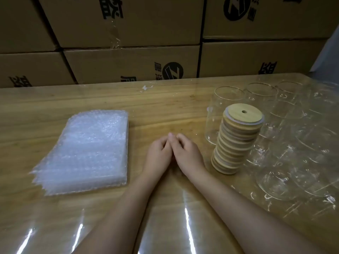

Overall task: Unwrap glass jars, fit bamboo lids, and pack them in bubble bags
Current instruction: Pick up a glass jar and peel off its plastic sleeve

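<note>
Both hands idle mid-table (165,107), side by side, fingertips touching. Left hand (159,153) and right hand (189,153): each grip loosely curled, pinching nothing.

Bags (86,153): flat stack, left of the hands. Lids (236,142): leaning stack just right of the right hand, top lid with a centre hole. Jars (227,101): cluster at right, behind and beside the lids; most seem to sit under clear film (300,182), hard to tell which are bare. Cartons (128,59) stacked at far edge.

Step, as judged: start of a cycle, nothing in hand. Next move likely calls for the right hand to reach past the lids for a jar without knocking the stack, then strip the film.
</note>
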Available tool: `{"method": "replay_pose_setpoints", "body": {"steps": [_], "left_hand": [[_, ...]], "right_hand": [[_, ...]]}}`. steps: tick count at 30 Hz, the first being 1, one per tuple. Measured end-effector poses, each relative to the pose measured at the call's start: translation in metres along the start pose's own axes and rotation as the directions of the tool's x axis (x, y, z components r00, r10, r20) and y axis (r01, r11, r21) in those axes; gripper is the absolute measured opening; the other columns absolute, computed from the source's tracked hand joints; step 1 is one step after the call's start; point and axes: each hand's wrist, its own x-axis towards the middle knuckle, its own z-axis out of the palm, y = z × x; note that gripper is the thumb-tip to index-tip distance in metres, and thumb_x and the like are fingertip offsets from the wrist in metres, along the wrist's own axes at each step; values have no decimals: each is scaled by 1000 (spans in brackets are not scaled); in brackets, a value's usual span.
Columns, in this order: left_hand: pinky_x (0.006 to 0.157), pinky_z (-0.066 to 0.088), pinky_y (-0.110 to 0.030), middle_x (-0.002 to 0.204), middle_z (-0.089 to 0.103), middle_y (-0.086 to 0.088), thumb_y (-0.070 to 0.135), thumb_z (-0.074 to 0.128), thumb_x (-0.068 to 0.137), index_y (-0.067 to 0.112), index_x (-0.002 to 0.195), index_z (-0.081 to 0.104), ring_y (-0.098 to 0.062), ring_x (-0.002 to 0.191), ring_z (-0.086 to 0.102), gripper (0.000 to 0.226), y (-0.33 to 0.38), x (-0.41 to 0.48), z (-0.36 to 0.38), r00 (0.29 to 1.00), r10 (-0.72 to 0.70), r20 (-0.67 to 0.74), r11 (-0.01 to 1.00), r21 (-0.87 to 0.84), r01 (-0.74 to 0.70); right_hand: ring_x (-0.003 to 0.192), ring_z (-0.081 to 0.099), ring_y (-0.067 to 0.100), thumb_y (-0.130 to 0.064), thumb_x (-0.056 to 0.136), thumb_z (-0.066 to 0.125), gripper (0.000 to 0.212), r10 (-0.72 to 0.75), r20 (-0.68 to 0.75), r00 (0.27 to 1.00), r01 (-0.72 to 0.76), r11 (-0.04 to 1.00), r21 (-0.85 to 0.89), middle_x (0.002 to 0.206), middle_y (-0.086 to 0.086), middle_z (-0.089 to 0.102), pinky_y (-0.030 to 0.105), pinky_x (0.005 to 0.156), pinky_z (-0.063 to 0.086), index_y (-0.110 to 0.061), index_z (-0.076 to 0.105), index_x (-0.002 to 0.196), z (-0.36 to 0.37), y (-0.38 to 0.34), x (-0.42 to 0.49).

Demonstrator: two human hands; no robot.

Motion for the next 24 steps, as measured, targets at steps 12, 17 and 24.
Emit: {"method": "replay_pose_setpoints", "body": {"steps": [12,17,24], "left_hand": [[73,44,-12,99,59,6,35,66,88,25,101,54,-4,86,55,21,57,63,14,993,39,108,994,101,-50],[98,48,-30,150,36,0,22,76,80,29,153,8,-19,127,46,100,74,88,29,815,-9,579,994,92,-54],[110,38,-37,152,32,5,19,75,81,29,153,2,-23,138,37,103,61,95,47,760,5,649,996,62,-60]], "right_hand": [[87,60,38,-32,97,38,22,26,20,999,-24,997,-70,91,13,67,38,66,43,-25,52,80,-1,0,2],[84,58,40,-35,97,37,22,31,54,998,-27,997,-77,88,16,65,34,65,36,-29,44,76,-1,2,4],[86,60,40,-28,95,39,23,48,53,997,-40,989,-141,93,16,67,33,63,34,-23,44,74,1,7,7]]}}
